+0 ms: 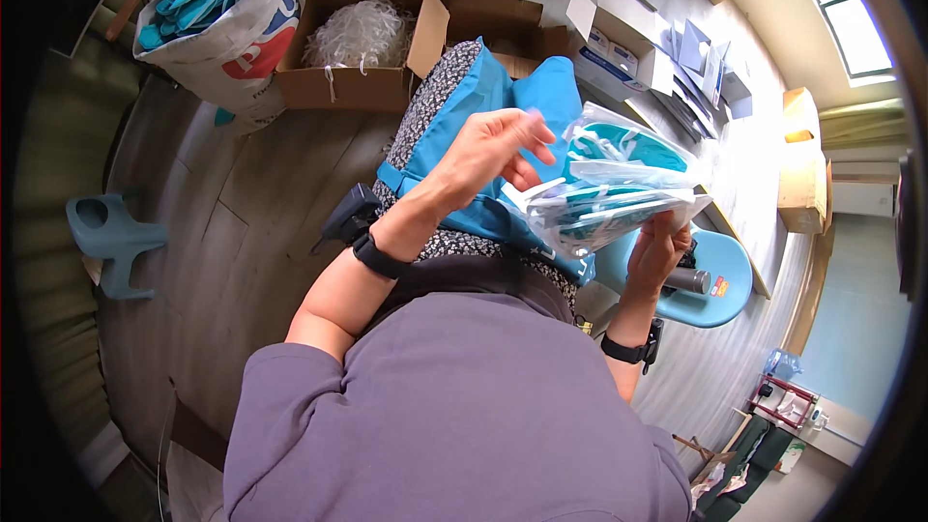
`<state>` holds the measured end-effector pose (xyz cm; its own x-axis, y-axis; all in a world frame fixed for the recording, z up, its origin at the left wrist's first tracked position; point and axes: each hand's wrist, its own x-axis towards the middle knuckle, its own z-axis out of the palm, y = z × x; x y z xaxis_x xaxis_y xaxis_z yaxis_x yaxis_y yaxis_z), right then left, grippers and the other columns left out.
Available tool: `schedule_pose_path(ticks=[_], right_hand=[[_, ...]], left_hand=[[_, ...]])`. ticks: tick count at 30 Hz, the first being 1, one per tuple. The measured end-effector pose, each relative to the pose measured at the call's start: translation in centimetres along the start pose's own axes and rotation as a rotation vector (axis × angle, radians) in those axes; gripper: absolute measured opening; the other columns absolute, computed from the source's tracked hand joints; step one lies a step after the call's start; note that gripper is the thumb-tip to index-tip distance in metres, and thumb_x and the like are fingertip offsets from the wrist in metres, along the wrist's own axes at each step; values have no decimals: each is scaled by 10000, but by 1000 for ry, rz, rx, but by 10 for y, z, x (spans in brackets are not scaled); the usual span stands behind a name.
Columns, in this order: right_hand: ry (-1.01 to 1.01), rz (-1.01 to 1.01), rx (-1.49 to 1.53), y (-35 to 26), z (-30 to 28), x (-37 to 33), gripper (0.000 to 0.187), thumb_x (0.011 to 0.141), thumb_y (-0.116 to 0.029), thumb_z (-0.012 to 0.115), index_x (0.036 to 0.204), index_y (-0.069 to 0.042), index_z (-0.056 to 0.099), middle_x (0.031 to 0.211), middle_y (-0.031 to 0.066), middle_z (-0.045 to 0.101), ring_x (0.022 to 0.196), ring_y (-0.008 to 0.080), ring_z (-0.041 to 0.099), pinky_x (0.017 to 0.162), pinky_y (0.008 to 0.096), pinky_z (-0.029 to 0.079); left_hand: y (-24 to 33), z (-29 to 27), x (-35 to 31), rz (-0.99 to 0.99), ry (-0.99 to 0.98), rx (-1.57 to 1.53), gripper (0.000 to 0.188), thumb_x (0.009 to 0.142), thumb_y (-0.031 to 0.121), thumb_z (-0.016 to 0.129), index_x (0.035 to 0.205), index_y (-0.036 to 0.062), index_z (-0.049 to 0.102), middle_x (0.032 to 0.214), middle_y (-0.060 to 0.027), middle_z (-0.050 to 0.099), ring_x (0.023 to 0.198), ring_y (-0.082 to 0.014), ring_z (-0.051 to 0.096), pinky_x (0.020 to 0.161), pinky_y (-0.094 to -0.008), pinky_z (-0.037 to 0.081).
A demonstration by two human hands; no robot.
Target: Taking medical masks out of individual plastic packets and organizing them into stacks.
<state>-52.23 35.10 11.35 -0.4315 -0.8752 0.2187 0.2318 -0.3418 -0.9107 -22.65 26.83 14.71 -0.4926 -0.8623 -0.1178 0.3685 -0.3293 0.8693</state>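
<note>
My right hand [657, 249] is closed on the lower edge of a bundle of clear plastic bags [619, 195], which hold flat teal pieces with white parts. The bundle is held up over my lap at the right, with thin white ends sticking out toward my left hand. Just left of these ends, my left hand [493, 153] hangs in the air with its fingers bent and apart, and nothing shows in it. Its fingertips are slightly blurred. A bright blue apron [464, 126] lies over my patterned clothing below the hands.
Ahead stands a cardboard box [353, 87] with clear stringy material, beside a white sack [208, 58] of teal pieces. A white box [619, 58] is at the far right. A blue stool [720, 280] bearing a dark cylinder is on my right; another light-blue stool [116, 242] stands left.
</note>
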Motion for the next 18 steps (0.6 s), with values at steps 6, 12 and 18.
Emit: schedule_pose_path(ticks=[6, 12, 18], right_hand=[[-59, 39, -25, 12, 8, -10, 201, 907, -149, 731, 1055, -20, 686, 998, 50, 711, 887, 109, 633, 821, 253, 472], [-22, 75, -12, 12, 5, -11, 234, 912, -159, 727, 1087, -14, 671, 1037, 56, 708, 912, 115, 633, 824, 258, 474], [219, -27, 24, -3, -37, 7, 272, 932, -131, 689, 1148, 22, 631, 1096, 84, 684, 980, 165, 642, 912, 317, 505]], left_hand=[[-9, 9, 6, -42, 40, 300, 184, 923, 158, 707, 1036, 13, 700, 899, -32, 660, 648, -62, 626, 504, -207, 496], [-28, 4, 12, 241, 33, 294, 131, 908, 89, 708, 1012, 9, 719, 940, 13, 572, 612, -37, 550, 518, -197, 445], [-13, -25, 13, 247, 245, 203, 100, 939, 155, 688, 960, 65, 726, 712, 72, 610, 533, 7, 434, 457, -174, 338]])
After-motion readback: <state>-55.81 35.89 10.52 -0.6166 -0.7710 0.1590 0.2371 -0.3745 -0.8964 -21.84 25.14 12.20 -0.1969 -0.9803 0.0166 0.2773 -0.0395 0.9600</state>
